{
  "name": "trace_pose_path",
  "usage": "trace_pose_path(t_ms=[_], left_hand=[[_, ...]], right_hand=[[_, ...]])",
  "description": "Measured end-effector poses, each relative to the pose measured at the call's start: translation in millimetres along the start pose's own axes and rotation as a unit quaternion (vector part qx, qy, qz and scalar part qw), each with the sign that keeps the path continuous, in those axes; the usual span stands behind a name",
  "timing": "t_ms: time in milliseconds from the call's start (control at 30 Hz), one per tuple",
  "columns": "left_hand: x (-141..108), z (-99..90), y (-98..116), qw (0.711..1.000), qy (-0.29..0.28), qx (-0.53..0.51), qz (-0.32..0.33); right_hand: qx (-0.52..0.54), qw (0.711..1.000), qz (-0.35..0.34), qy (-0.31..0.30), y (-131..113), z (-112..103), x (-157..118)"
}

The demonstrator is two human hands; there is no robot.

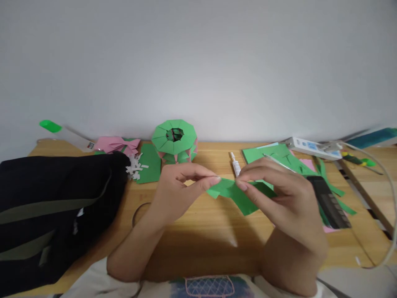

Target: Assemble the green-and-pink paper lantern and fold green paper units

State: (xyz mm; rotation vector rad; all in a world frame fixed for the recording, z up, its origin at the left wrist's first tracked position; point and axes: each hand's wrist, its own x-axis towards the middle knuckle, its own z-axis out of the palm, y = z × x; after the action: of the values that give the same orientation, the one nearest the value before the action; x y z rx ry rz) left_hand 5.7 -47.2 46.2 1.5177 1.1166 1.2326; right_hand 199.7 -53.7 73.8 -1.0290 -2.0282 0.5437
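A folded piece of green paper (243, 201) is held up over the table between both hands. My left hand (178, 192) pinches its left end between thumb and forefinger. With thumb and forefinger, my right hand (276, 194) grips the same piece further right, hiding part of it. One flap of the paper hangs down between the hands. Behind them stands a round paper lantern (174, 136) of green and pink panels with a hole in its top. A small white glue tube (235, 165) lies just beyond my right hand.
At left, a black bag (56, 215) covers much of the wooden table (192, 240). White paper scraps (135, 166), a pink paper bow (119, 145) and green sheets (279, 155) lie toward the back. A black calculator-like object (328, 203), a power strip (313, 147) and its cable (391, 186) are at right.
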Motion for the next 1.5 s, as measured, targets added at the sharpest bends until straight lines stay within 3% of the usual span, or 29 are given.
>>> trace_pose_path(t_ms=[133, 300, 500, 667, 733, 833, 900, 967, 1133, 1233, 1333, 1400, 1500], left_hand=[[-1.9, -2.1, 2.8, 0.996, -0.009, 0.073, 0.040], [-1.7, -2.7, 4.6, 0.979, -0.071, 0.180, 0.062], [2.0, -5.7, 3.7, 0.996, -0.031, 0.085, -0.007], [4.4, -11.0, 2.3, 0.996, -0.063, 0.053, -0.016], [5.1, -11.2, 0.0, 0.998, -0.043, 0.021, -0.033], [5.4, -9.0, -3.3, 0.996, 0.001, -0.046, -0.073], [5.3, -7.6, -4.4, 0.989, -0.022, -0.090, -0.113], [5.5, -7.8, -4.7, 0.982, -0.036, -0.120, -0.144], [9.9, -13.8, -6.8, 0.968, 0.038, -0.199, -0.150], [11.7, -14.8, -8.8, 0.948, 0.009, -0.274, -0.163], [9.4, -12.5, -5.7, 0.953, -0.051, -0.253, -0.161], [6.5, -10.5, -0.9, 0.964, -0.082, -0.203, -0.151], [3.4, -8.3, 5.0, 0.980, -0.051, -0.141, -0.131]], right_hand=[[-0.027, 0.999, 0.014, -0.033, 3.1, 2.9, 0.2], [0.016, 0.998, 0.034, -0.053, 5.1, 9.8, 0.8], [0.045, 0.993, 0.107, 0.012, 1.5, 8.5, 0.5], [0.071, 0.980, 0.148, -0.109, 1.7, 5.9, 4.2], [0.098, 0.975, 0.154, -0.130, 3.0, 8.5, 4.0], [0.166, 0.965, 0.193, -0.063, 6.5, 17.0, 2.5], [0.223, 0.949, 0.223, -0.015, 9.2, 22.7, 2.4], [0.278, 0.927, 0.251, -0.003, 11.7, 26.0, 3.7], [0.369, 0.880, 0.300, 0.020, 14.4, 25.8, 8.4], [0.421, 0.851, 0.308, 0.065, 13.7, 28.1, 10.1], [0.440, 0.834, 0.312, 0.112, 12.7, 33.6, 11.6], [0.433, 0.839, 0.302, 0.131, 13.0, 37.2, 12.2], [0.411, 0.859, 0.282, 0.119, 14.2, 38.6, 12.0]])
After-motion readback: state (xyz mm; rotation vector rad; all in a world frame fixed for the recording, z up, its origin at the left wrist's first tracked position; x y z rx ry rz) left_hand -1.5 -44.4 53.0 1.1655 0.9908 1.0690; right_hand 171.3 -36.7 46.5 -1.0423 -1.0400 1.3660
